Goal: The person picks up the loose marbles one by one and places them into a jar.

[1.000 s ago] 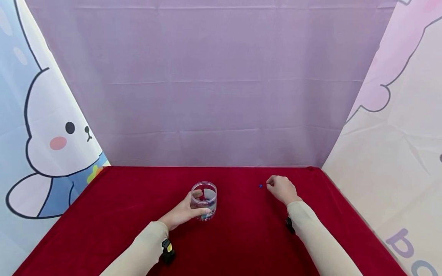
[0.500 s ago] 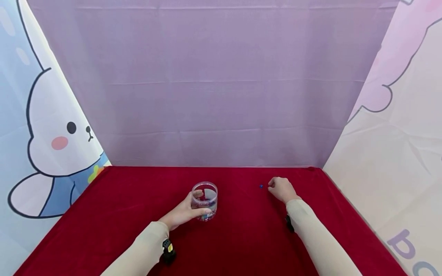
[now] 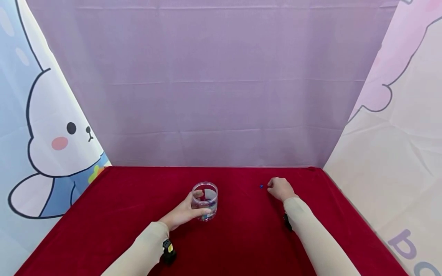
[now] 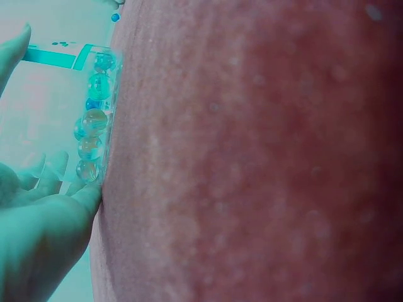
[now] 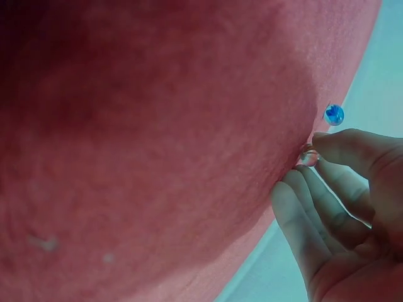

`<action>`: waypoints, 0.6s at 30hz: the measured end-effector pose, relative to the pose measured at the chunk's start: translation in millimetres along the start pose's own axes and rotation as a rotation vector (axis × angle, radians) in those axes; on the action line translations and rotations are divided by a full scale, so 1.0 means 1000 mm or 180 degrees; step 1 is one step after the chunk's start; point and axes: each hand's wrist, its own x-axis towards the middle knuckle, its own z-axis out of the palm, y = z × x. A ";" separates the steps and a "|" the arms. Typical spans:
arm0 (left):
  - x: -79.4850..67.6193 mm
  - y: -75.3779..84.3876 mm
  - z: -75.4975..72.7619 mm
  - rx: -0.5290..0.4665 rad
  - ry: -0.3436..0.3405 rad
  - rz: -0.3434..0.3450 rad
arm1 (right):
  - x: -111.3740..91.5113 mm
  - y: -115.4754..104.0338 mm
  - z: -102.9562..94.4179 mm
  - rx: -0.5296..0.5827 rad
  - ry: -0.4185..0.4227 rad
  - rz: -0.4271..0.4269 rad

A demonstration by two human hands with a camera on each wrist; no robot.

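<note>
My left hand (image 3: 188, 209) grips the side of a clear plastic jar (image 3: 213, 197), fingers behind it and thumb across its front. The jar stands upright with its mouth uncovered. Several glass marbles (image 4: 90, 148) lie along its bottom in the left wrist view. On the right, my right hand (image 3: 282, 189) rests low at the red cloth. Its thumb and fingertips close around a clear marble with a reddish tint (image 5: 308, 155), which the head view hides. A blue marble (image 5: 334, 114) lies just beyond the thumb, apart from the hand.
A red cloth (image 3: 238, 237) covers the table. Behind it rises a plain purple curtain (image 3: 221, 96). Printed cloth panels stand at both sides, a rabbit panel (image 3: 48, 153) on the left and a pale panel (image 3: 386, 168) on the right.
My right hand shifts slightly away from the blue marble, then a little back toward it. My left hand and the jar stay in place.
</note>
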 end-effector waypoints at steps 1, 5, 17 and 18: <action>0.000 0.000 0.000 0.0000 0.0003 -0.0003 | 0.000 0.000 0.000 -0.0012 -0.0005 -0.0004; 0.000 0.000 0.001 0.0019 0.0021 -0.0001 | 0.000 0.000 0.000 -0.0042 0.0000 0.0030; 0.000 0.001 0.000 0.0026 0.0035 0.0022 | -0.001 0.000 0.004 -0.0135 0.0045 0.0025; 0.000 0.001 0.000 0.0022 0.0028 0.0027 | -0.001 0.000 0.004 -0.0150 0.0051 0.0012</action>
